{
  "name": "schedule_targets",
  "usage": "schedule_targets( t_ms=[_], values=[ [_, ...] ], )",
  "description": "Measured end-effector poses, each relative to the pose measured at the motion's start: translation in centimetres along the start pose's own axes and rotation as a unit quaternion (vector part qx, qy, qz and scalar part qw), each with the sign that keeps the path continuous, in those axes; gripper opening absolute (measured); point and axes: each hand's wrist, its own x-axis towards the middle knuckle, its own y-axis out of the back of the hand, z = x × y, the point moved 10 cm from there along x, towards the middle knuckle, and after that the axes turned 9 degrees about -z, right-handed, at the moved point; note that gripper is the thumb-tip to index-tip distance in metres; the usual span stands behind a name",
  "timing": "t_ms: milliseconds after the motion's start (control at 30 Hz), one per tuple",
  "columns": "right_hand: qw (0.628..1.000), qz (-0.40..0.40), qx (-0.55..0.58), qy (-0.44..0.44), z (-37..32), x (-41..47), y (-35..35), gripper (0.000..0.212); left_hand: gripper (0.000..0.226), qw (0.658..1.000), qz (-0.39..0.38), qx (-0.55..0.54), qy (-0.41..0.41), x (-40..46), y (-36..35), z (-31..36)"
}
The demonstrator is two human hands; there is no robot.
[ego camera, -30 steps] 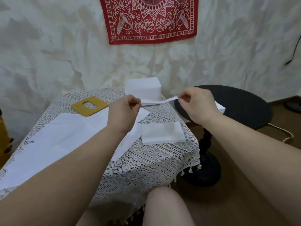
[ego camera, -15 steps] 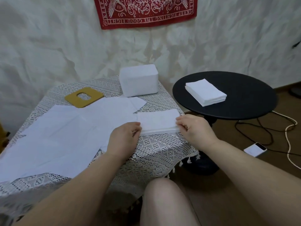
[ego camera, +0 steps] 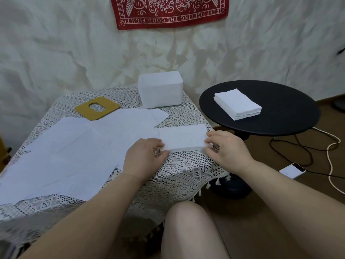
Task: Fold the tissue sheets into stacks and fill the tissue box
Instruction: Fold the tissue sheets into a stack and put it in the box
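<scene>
Folded tissue (ego camera: 182,137), held midair a second ago, now down on lace table (ego camera: 186,171); both hands lowered.

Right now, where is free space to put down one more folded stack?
Free: lace tablecloth between tissue box and folded stack; round black table around its stack. Crowded: unfolded sheets on the tablecloth's left.

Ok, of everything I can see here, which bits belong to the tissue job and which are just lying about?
Part of the job:
folded tissue pinched by left hand and right hand
unfolded sheets
white tissue box
yellow lid with cut-out
finished stack on the black round table

Just lying about:
phone on the floor
cables
red wall cloth
</scene>
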Motion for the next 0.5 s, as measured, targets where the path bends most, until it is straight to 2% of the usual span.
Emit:
schedule_targets(
  t_ms=[167,300,500],
  values=[
    [0.997,-0.028,-0.005,-0.068,0.9,0.2,0.3,0.042,0.044,0.999,-0.018,0.006,0.05,0.0,0.0,-1.0],
    [0.994,-0.044,-0.005,-0.102,1.5,0.0,0.2,0.041,0.041,0.996,-0.015,-0.047,0.076,0.1,-0.1,-1.8],
    [0.994,-0.037,0.014,-0.103,1.4,-0.1,0.2,0.038,0.037,0.992,-0.024,-0.093,0.08,0.1,-0.3,-2.0]
  ],
)
